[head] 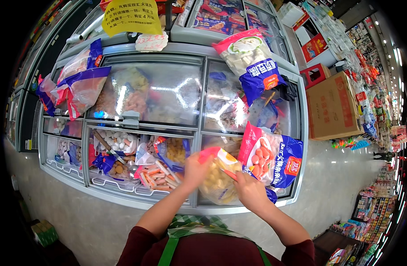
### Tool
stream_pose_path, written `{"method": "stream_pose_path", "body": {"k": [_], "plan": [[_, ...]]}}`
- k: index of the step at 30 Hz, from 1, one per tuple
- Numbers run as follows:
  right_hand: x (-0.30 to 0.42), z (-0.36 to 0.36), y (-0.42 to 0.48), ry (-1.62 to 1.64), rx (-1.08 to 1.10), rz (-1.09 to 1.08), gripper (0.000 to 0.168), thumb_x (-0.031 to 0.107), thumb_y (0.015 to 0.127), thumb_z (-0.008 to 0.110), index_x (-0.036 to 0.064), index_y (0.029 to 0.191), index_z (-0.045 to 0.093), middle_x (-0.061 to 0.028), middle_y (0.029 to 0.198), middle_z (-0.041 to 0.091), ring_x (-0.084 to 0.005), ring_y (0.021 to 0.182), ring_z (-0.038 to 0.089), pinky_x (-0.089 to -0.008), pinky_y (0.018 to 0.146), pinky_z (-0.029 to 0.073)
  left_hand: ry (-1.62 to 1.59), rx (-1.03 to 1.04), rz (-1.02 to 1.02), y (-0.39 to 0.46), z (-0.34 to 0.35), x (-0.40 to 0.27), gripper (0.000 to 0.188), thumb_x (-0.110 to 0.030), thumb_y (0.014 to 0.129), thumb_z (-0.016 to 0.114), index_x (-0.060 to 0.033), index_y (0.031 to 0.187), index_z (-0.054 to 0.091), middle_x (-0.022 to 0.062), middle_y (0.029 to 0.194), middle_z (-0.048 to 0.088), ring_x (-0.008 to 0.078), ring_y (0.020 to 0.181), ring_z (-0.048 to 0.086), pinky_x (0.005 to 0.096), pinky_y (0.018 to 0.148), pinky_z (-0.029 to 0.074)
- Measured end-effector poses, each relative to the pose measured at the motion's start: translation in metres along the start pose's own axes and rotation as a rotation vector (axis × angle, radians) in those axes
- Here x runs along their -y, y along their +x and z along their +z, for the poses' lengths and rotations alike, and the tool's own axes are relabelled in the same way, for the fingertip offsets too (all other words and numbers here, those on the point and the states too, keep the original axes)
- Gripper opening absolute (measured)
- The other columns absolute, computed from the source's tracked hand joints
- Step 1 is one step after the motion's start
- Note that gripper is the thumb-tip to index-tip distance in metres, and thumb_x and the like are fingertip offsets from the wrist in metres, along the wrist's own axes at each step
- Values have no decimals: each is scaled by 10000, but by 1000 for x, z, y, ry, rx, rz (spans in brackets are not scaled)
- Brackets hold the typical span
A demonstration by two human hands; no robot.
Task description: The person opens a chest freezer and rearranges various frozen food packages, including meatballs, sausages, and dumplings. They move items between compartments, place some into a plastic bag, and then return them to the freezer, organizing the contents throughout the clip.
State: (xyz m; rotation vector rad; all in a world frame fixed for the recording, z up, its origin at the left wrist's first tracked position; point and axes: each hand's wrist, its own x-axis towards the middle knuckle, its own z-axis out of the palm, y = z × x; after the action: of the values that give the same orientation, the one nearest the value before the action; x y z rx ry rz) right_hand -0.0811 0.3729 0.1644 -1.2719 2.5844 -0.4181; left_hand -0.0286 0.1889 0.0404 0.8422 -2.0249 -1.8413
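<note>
My left hand (195, 172) grips the pink top edge of a clear plastic bag (220, 186) of yellowish food pieces. The hand and the bag's top are blurred. My right hand (251, 193) is closed around a small tool with a red handle (229, 174), its tip against the bag; whether it is a knife cannot be made out. The bag rests at the front right of a chest freezer (145, 201). Beside it, partly behind my right hand, lies a pink-and-blue bag of small sausages (271, 156).
Open freezer compartments on the left hold crab sticks (156, 176), white balls (118, 141) and a brown-handled knife (103, 141). Sliding glass lids (173, 89) cover the back. More bags (83, 86) lie on the left, and a white-cube bag (250, 60) at the back right. A cardboard box (333, 106) stands right.
</note>
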Motion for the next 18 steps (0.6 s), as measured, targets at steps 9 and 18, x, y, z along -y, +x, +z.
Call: {"method": "stream_pose_path", "body": {"k": [9,18], "plan": [[-3,5,-32,-455,474,315,134,133,852,546,4,827,572,-135,753,631,-261,702,678,-368,606,560,-73,14,-29,-4,4,-11,225,-179,796,707,41,816,668,139,688,638,178,593,596,323,568,462],[-44,-36,-41,542,299,298,562,99,867,551,-10,1380,349,-118,1005,639,-203,740,605,-294,681,497,-130,-5,-35,-1,4,-1,255,-200,792,715,37,881,686,140,693,655,176,582,612,312,563,470]]}}
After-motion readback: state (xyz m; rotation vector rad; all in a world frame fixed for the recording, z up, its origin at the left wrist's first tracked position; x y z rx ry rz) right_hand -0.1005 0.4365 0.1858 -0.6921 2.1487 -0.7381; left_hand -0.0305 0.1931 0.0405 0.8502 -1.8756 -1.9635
